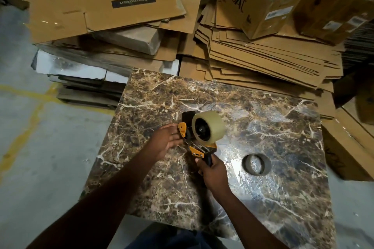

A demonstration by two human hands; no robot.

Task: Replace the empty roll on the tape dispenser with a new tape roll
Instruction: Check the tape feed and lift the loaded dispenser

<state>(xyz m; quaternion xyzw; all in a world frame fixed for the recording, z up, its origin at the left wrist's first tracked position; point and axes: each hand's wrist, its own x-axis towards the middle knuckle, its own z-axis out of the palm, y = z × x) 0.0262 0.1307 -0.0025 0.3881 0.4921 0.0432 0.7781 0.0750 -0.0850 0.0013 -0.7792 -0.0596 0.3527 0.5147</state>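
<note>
A black and orange tape dispenser (192, 143) is held above the brown marble table (273, 198). A full clear tape roll (212, 127) sits on its hub. My right hand (213, 172) grips the dispenser's black handle from below. My left hand (168, 139) has its fingers spread against the orange front flap of the dispenser, touching it. The empty cardboard core (256, 164) lies flat on the table to the right of my right hand.
Stacks of flattened cardboard (263, 54) lie beyond the table's far edge. Sealed brown boxes (257, 0) stand at the back right. More boxes (348, 147) sit by the table's right side. Grey concrete floor (40, 147) with yellow lines lies to the left.
</note>
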